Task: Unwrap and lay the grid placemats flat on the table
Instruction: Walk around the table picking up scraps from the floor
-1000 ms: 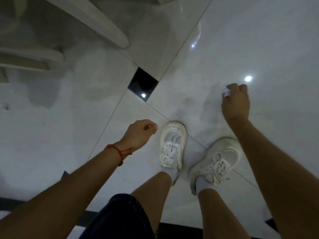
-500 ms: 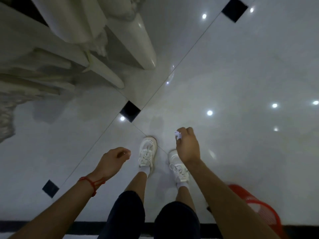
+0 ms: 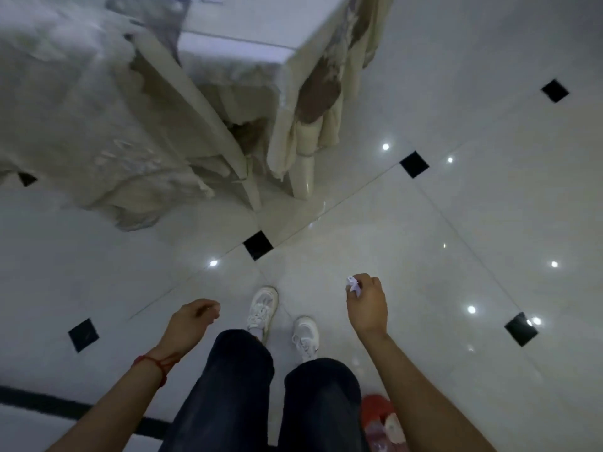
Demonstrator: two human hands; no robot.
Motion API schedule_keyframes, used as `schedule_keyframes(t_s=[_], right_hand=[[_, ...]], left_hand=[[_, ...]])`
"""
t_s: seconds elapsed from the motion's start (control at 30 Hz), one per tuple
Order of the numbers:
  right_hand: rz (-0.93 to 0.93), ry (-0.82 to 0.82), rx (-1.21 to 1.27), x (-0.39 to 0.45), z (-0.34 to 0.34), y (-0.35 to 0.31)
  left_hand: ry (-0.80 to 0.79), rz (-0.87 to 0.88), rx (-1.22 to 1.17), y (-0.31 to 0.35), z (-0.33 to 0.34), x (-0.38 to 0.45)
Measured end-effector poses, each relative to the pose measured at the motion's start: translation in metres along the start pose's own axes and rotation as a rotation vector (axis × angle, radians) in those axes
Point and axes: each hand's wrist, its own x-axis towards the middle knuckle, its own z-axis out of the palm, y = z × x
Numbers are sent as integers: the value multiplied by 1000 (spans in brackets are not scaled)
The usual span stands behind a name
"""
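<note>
I can't see any grid placemats from here; nothing on the desk (image 3: pixel 228 37) ahead reads as one, though its far surface is blurred and draped in a pale cloth (image 3: pixel 81 102), so they may lie there out of my sight. What I do have is a small white scrap (image 3: pixel 353 284), probably a bit of the wrapping, pinched between the fingertips of my right hand (image 3: pixel 367 305), which is curled around it and held out over the floor (image 3: pixel 456 207). My left hand (image 3: pixel 192 321) hangs loosely curled beside my left knee and holds nothing; a red string (image 3: pixel 153 365) sits on that wrist.

I am standing on the glossy tiles, white shoes (image 3: pixel 262 308) pointing towards the desk, which is near but not within reach. Just behind my right leg, at the bottom edge, there is a red bin (image 3: pixel 378 415) with what looks like crumpled rubbish inside.

My guess is that I am between steps: some wrapping is off and this scrap is waste. The next move calls for getting rid of it, most likely in the bin beside me, then walking to the desk with both hands free to spread the mats.
</note>
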Motion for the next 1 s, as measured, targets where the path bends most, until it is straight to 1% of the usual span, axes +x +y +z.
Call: schedule_keyframes(t_s=[0.1, 0.27, 0.5, 0.63, 0.83, 1.0], right_hand=[[-44, -17, 6, -24, -3, -37], [-129, -127, -23, -63, 24, -102], [-320, -399, -186, -112, 108, -204], [-440, -455, -260, -142, 159, -265], [-479, -493, -389, -160, 240, -340], [-517, -523, -396, -174, 304, -396]], left_hand=[[67, -38, -92, -16, -28, -30], [202, -106, -273, -66, -81, -80], [401, -257, -549, -171, -152, -132], [510, -346, -724, -236, -192, -153], [534, -443, -895, -310, -247, -165], [570, -436, -958, -342, -319, -142]])
